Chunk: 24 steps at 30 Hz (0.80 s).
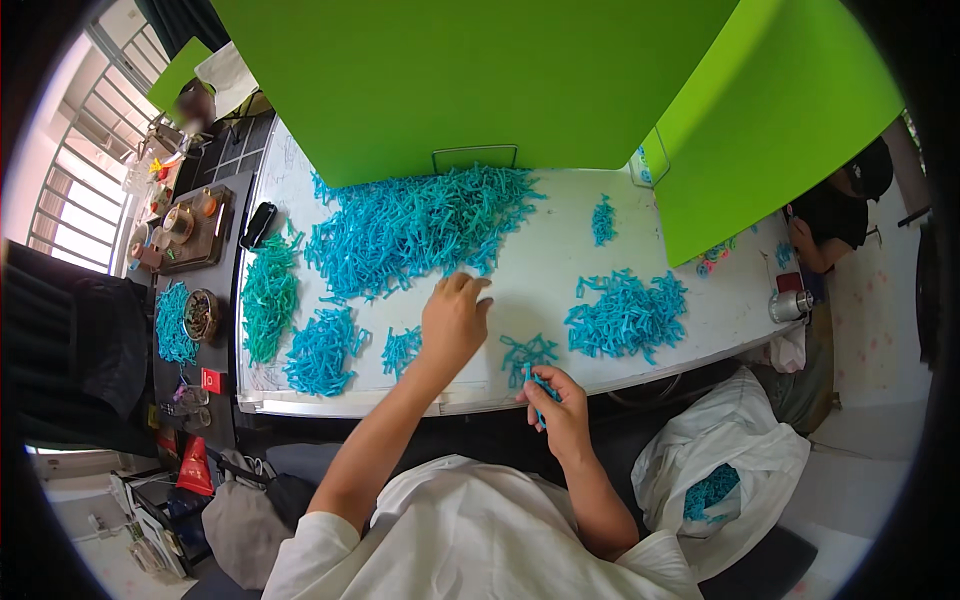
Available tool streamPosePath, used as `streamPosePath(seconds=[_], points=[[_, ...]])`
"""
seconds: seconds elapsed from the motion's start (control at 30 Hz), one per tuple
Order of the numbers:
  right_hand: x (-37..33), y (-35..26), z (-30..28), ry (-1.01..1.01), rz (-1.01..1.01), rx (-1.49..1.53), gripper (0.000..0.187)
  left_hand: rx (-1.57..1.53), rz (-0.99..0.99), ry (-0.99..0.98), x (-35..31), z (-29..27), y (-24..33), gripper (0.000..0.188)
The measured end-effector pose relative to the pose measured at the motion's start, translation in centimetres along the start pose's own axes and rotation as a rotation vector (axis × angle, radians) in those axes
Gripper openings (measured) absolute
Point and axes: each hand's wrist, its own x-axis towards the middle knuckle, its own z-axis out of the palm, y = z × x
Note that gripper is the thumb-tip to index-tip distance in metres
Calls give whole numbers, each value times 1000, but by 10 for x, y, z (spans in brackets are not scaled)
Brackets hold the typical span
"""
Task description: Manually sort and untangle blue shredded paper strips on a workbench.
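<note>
My left hand is at the lower edge of a large heap of small blue-green plastic pieces. Its fingers are bent together and downward; whatever lies under the fingertips is hidden. Close to the table's near edge, my right hand pinches a small blue plastic piece between thumb and fingers. Just beyond it lies a loose cluster of teal pieces. The pieces are slim and elongated, some with a loop shape; their exact kind is too small to make out.
More piles lie on the white table: green pieces, blue pieces and a wide blue pile. Green panels stand behind. A white sack holding pieces is at lower right. Another person's arm shows far right.
</note>
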Motion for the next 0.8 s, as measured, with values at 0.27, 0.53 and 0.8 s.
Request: streamPosePath(seconds=[0.27,0.53,0.8], points=[[-5,10,0,-11,33,-8,26,402,180,53,45,30,-33,31],[-3,16,-3,13,64,-14,25,58,-29,100,5,3,-40,20],[-5,15,-1,8,80,-38,26,-881,-640,99,-22,-35,-58,19]])
